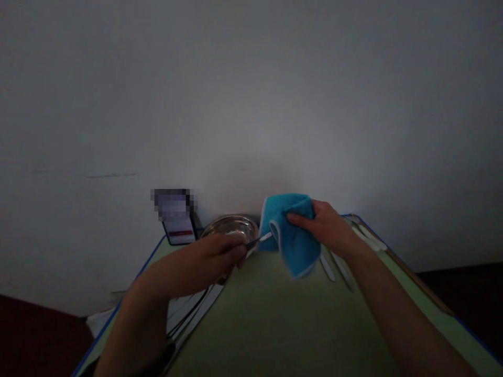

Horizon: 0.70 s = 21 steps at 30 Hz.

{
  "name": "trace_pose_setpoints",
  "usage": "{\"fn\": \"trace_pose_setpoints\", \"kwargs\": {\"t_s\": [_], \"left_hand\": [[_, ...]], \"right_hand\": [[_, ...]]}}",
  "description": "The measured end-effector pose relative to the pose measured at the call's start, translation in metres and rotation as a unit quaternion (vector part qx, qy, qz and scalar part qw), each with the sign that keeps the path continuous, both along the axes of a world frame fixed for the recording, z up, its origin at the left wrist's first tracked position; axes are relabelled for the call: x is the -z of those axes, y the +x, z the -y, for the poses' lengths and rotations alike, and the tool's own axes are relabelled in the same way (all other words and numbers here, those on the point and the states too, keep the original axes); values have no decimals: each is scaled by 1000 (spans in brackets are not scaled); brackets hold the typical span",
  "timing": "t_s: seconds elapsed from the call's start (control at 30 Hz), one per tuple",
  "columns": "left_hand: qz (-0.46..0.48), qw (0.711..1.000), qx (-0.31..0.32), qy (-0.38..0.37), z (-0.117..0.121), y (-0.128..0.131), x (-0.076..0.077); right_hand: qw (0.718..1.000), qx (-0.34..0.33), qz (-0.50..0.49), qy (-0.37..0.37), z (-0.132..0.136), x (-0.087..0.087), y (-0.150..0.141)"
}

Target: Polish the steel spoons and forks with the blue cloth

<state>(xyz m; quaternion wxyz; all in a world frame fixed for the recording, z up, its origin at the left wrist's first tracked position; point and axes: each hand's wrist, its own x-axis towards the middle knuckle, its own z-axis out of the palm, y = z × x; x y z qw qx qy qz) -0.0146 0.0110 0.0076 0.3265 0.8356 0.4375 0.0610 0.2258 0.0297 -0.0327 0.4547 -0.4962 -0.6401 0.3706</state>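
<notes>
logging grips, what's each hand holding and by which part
The left hand holds a slim utensil by the part outside the blue cloth; the right hand grips that cloth at its right side.

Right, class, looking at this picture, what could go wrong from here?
The utensil in the left hand could slip, as its far end is hidden by the blue cloth in the right hand.
The left hand appears near the metal bowl and might knock it.
A bump might topple the standing phone.
</notes>
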Motion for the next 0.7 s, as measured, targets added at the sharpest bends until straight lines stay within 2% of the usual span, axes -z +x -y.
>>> {"fn": "trace_pose_setpoints", "kwargs": {"t_s": [0.1,0.2,0.33,0.5,0.6,0.7], "left_hand": [[11,998,-20,59,0,3,-5],[19,995,-32,95,-2,10,-7],[25,989,-53,137,-2,12,-5],[49,993,-31,106,-3,9,-6],[48,993,-25,106,-2,11,-7],[32,989,-42,138,0,21,-6]], "right_hand": [[988,-101,119,-11,6,-11,12],[977,-134,168,16,11,-17,12],[978,-78,183,64,16,-23,3],[978,3,171,116,16,-22,-9],[984,91,94,117,13,-13,-18],[982,159,-69,71,9,-1,-29]]}}
